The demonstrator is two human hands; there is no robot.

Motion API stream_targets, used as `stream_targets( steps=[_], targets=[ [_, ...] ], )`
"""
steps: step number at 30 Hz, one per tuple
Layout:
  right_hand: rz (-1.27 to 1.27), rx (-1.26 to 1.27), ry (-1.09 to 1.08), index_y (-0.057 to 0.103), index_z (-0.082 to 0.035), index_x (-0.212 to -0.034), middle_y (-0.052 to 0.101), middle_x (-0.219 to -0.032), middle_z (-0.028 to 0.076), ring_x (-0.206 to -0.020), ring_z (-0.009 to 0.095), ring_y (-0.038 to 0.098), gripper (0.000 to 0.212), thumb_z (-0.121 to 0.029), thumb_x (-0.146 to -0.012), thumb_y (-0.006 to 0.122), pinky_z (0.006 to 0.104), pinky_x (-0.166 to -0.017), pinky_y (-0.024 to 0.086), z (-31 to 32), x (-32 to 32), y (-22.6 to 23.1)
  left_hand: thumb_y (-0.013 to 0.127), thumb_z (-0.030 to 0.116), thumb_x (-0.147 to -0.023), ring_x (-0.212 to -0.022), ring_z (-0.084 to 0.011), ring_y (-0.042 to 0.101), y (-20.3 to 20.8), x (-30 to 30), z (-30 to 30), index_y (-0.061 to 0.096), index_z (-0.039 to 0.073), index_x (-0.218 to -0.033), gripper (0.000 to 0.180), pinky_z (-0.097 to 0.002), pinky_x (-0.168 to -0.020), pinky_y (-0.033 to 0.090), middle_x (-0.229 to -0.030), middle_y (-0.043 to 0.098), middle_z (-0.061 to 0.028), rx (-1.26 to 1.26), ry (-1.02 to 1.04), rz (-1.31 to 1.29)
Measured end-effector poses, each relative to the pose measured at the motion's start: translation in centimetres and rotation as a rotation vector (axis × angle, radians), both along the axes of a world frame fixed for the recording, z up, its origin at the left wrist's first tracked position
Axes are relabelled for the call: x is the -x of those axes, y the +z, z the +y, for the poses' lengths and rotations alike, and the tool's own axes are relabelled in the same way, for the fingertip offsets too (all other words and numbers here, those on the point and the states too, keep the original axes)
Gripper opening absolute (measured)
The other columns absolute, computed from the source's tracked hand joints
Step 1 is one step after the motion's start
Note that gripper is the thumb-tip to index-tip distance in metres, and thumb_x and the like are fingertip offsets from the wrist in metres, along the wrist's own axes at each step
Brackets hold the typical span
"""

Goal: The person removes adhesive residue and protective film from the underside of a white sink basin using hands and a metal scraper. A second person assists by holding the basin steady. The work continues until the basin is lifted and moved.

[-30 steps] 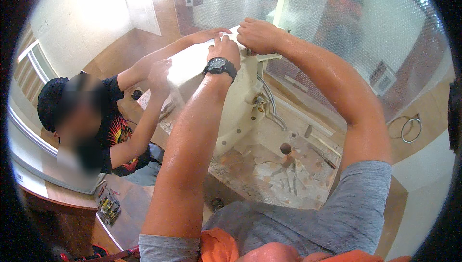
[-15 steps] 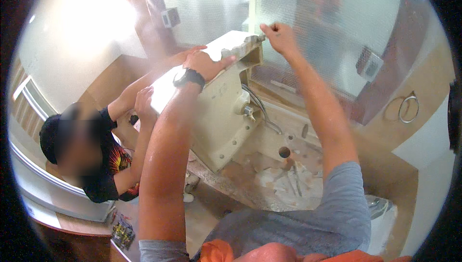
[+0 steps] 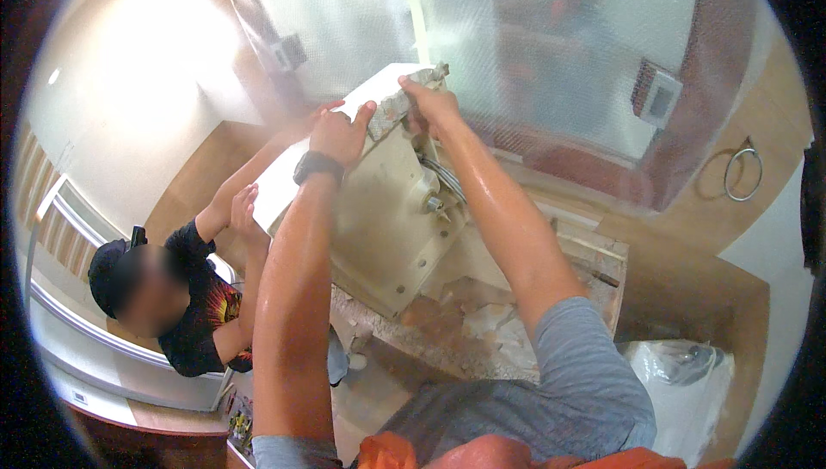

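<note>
A box-shaped washbasin [image 3: 370, 228], white on top with a cream underside, is tilted up with its underside toward me. Its broken edge runs along the top. On that edge my left hand [image 3: 340, 133], with a dark watch at the wrist, is closed, thumb over the rim. Farther right along the same edge, my right hand [image 3: 433, 109] grips with its thumb on top and its other fingers partly hidden beneath. A metal drain fitting [image 3: 437, 204] sticks out of the underside, beside grey hoses [image 3: 443, 175]. At the left, a co-worker's hands [image 3: 245, 213] also touch the basin.
Rubble lies on the dusty counter [image 3: 482, 323] below the basin. A tool [image 3: 605, 278] rests on its right part. Behind stands a large panel covered in bubble wrap [image 3: 465, 30]. A towel ring [image 3: 744, 175] hangs on the right wall, above a plastic-wrapped object [image 3: 680, 400].
My right hand has come left and closed on the basin's broken edge. The basin has shifted slightly left in the picture as the view turned.
</note>
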State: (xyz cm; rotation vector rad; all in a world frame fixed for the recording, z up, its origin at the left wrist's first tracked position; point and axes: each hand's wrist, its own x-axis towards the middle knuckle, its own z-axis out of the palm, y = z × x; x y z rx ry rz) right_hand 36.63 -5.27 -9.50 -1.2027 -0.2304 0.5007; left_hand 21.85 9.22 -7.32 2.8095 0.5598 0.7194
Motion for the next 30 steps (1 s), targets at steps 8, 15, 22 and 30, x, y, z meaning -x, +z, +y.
stream_targets(
  steps=[8, 15, 22, 30],
  targets=[
    [0.056, -0.086, -0.09, 0.066, 0.004, -0.112, 0.066, -0.093, 0.013, -0.067, 0.02, 0.063, 0.055, -0.035, -0.082, 0.089, 0.0361, -0.049, 0.05, 0.6, -0.3, -0.9, 0.044, 0.067, -0.102, -0.132, -0.0347, 0.057, 1.1, -0.5, -1.7, 0.079, -0.005, -0.085, 0.082, -0.0443, -0.108, 0.045, -0.107, 0.076, -0.0229, 0.164, 0.157, 0.125],
    [0.125, -0.091, 0.029, 0.063, 0.001, -0.116, 0.064, -0.094, 0.013, -0.073, 0.024, 0.064, 0.055, -0.045, -0.09, 0.078, 0.0391, -0.058, 0.058, 0.1, 1.1, -2.4, 0.05, 0.071, -0.097, -0.124, -0.0395, 0.063, -1.0, -1.1, 0.8, 0.076, -0.005, -0.105, 0.081, -0.0452, -0.106, 0.046, -0.118, 0.072, -0.0254, 0.027, 0.089, -0.054],
    [0.255, -0.157, 0.212, 0.058, 0.004, -0.122, 0.062, -0.095, 0.017, -0.073, 0.029, 0.065, 0.06, -0.049, -0.095, 0.072, 0.0457, -0.063, 0.061, 1.2, 6.3, -4.1, 0.054, 0.072, -0.093, -0.126, -0.0402, 0.062, 0.7, 0.1, -1.7, 0.07, 0.001, -0.127, 0.081, -0.0451, -0.108, 0.046, -0.126, 0.068, -0.0299, 0.186, 0.181, -0.045],
    [0.131, -0.263, 0.05, 0.055, 0.001, -0.128, 0.057, -0.103, 0.016, -0.079, 0.029, 0.062, 0.056, -0.038, -0.094, 0.075, 0.0453, -0.064, 0.06, 1.6, 8.4, -3.1, 0.052, 0.072, -0.094, -0.127, -0.0421, 0.061, -0.5, -0.8, -0.6, 0.069, 0.004, -0.131, 0.079, -0.0459, -0.11, 0.045, -0.129, 0.067, -0.0286, 0.103, 0.227, -0.126]
  ],
)
